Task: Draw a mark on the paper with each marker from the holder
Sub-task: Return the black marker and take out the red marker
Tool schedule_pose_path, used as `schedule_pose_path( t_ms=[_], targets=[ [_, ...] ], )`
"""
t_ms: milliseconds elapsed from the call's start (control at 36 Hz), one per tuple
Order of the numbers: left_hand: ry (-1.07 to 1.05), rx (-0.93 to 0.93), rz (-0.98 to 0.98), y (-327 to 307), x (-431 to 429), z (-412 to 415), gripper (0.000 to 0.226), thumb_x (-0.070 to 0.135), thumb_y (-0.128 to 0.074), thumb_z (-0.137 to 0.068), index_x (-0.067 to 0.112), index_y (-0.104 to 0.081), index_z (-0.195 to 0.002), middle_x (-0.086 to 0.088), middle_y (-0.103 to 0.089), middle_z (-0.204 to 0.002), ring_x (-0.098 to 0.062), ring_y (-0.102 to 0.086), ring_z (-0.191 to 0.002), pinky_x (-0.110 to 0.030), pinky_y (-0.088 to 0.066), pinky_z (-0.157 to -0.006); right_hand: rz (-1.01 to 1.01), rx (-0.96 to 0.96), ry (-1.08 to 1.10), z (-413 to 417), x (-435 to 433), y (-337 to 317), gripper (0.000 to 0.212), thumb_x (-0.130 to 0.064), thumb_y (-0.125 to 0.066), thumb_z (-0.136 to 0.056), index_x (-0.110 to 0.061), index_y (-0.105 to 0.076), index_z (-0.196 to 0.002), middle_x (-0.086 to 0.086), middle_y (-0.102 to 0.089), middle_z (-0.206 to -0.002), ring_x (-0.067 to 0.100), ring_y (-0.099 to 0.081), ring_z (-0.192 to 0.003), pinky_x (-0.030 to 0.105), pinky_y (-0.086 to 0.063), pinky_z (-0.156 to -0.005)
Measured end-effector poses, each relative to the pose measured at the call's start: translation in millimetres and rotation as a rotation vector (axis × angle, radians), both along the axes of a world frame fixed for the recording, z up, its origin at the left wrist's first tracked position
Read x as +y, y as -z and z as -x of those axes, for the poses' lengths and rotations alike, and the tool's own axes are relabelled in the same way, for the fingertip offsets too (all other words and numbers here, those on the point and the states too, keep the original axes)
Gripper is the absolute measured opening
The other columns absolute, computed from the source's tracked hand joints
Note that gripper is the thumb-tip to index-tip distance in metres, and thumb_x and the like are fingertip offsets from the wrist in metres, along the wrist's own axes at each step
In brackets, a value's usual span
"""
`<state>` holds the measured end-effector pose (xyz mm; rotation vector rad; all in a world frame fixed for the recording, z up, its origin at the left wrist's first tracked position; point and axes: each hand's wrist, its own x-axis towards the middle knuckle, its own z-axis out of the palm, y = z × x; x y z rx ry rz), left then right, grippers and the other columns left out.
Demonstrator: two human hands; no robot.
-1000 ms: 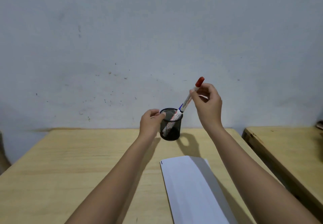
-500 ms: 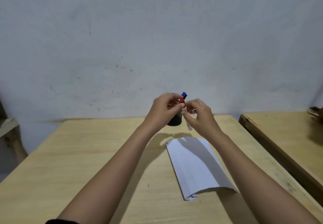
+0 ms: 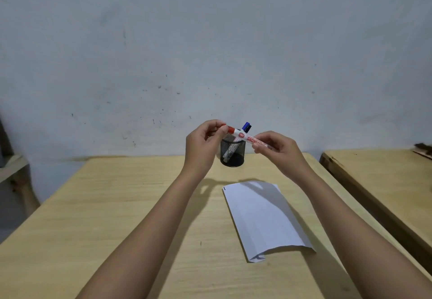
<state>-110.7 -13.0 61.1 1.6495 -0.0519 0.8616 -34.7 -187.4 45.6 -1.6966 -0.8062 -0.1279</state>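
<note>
A white marker with a red cap (image 3: 243,136) is held level in the air, above and in front of the black mesh holder (image 3: 233,152). My left hand (image 3: 204,145) pinches the red cap end. My right hand (image 3: 279,152) grips the white barrel. In the holder stand a blue-capped marker (image 3: 246,126) and another dark-capped one close beside it. The white paper (image 3: 264,217) lies on the wooden table (image 3: 117,205) below my right forearm, with a small dark mark at its far left corner and its near edge curled.
A second wooden table (image 3: 385,182) stands to the right, across a narrow gap. A grey wall rises right behind the holder. A wooden shelf edge (image 3: 11,168) shows at far left.
My right hand drew the red-capped marker out of the holder and tipped it level. My left hand left the holder's rim and took the cap end. The camera tilted downward.
</note>
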Motion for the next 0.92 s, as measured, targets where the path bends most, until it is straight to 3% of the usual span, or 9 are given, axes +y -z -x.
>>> schedule_pose_path(
  t_ms=[111, 222, 306, 389, 444, 583, 722, 861, 917],
  targets=[
    [0.006, 0.035, 0.096, 16.5, 6.0, -1.1, 0.006, 0.014, -0.063, -0.089, 0.012, -0.068, -0.091, 0.003, -0.065, -0.078, -0.012, -0.056, -0.078, -0.032, -0.050, -0.084, -0.149, 0.147, -0.030, -0.2, -4.7, 2.8, 0.011, -0.001, -0.071, -0.077, -0.009, -0.071, -0.084, -0.009, -0.071, -0.071, 0.005, -0.064, -0.071, 0.019, -0.054, -0.069],
    [0.038, 0.047, 0.156, 28.0, 3.9, -1.1, 0.006, 0.012, -0.062, -0.089, 0.014, -0.067, -0.088, 0.008, -0.066, -0.075, -0.006, -0.059, -0.073, -0.023, -0.052, -0.080, -0.354, 0.370, -0.028, 0.4, -4.3, 7.2, 0.013, -0.001, -0.072, -0.074, -0.011, -0.070, -0.081, 0.003, -0.065, -0.076, 0.015, -0.061, -0.077, 0.025, -0.053, -0.081],
    [0.075, 0.046, 0.193, 30.0, 0.6, -2.0, 0.005, 0.010, -0.061, -0.089, 0.012, -0.066, -0.089, 0.006, -0.067, -0.078, -0.003, -0.061, -0.072, -0.018, -0.054, -0.078, -0.543, 0.533, -0.071, 5.0, 2.0, 8.0, 0.012, 0.004, -0.066, -0.078, -0.006, -0.065, -0.084, 0.001, -0.065, -0.070, 0.012, -0.064, -0.072, 0.017, -0.055, -0.075],
    [0.094, 0.068, 0.174, 30.4, -1.6, -3.9, 0.008, 0.010, -0.062, -0.089, 0.017, -0.065, -0.085, 0.011, -0.067, -0.076, -0.011, -0.059, -0.077, -0.028, -0.052, -0.083, -0.721, 0.661, -0.118, 8.9, 8.6, 7.9, 0.010, 0.003, -0.062, -0.082, -0.006, -0.063, -0.086, -0.005, -0.067, -0.067, 0.006, -0.067, -0.070, 0.015, -0.055, -0.078],
    [0.095, 0.070, 0.164, 30.5, -2.3, -5.0, 0.008, 0.010, -0.062, -0.089, 0.017, -0.064, -0.085, 0.004, -0.065, -0.080, -0.016, -0.057, -0.081, -0.035, -0.051, -0.086, -0.784, 0.701, -0.133, 9.7, 11.8, 7.9, 0.010, 0.002, -0.062, -0.083, -0.007, -0.062, -0.088, -0.004, -0.066, -0.071, 0.005, -0.067, -0.074, 0.017, -0.055, -0.082],
    [0.110, 0.077, 0.113, 33.8, -4.5, -6.3, 0.007, 0.010, -0.064, -0.087, 0.013, -0.067, -0.092, -0.005, -0.065, -0.087, -0.016, -0.058, -0.081, -0.017, -0.049, -0.074, -0.764, 0.690, -0.177, 13.7, 18.7, 9.2, 0.008, 0.002, -0.057, -0.087, -0.005, -0.061, -0.084, -0.003, -0.068, -0.070, 0.006, -0.068, -0.075, 0.018, -0.055, -0.084],
    [0.114, 0.066, 0.069, 37.2, -6.0, -5.6, 0.018, 0.010, -0.068, -0.084, 0.018, -0.070, -0.099, -0.002, -0.070, -0.094, -0.010, -0.063, -0.085, -0.016, -0.050, -0.079, -0.757, 0.701, -0.169, 14.2, 20.6, 11.6, 0.003, -0.002, -0.058, -0.088, -0.005, -0.060, -0.086, -0.002, -0.068, -0.074, 0.007, -0.068, -0.078, 0.020, -0.054, -0.087],
    [0.075, 0.043, 0.007, 39.7, -3.6, -5.1, 0.014, 0.009, -0.067, -0.084, 0.021, -0.071, -0.091, 0.000, -0.071, -0.085, -0.009, -0.064, -0.078, -0.018, -0.051, -0.076, -0.706, 0.680, -0.181, 15.7, 20.3, 10.3, 0.007, -0.002, -0.055, -0.090, -0.004, -0.059, -0.085, -0.004, -0.068, -0.072, 0.005, -0.068, -0.076, 0.020, -0.053, -0.089],
    [0.069, 0.044, -0.004, 41.5, -3.4, -6.0, 0.011, 0.011, -0.064, -0.087, 0.013, -0.072, -0.094, 0.001, -0.068, -0.077, -0.002, -0.059, -0.069, -0.016, -0.048, -0.071, -0.701, 0.671, -0.195, 16.6, 20.8, 9.8, 0.008, -0.002, -0.053, -0.090, -0.004, -0.059, -0.085, -0.003, -0.067, -0.073, 0.005, -0.068, -0.075, 0.020, -0.053, -0.089]
  ],
)
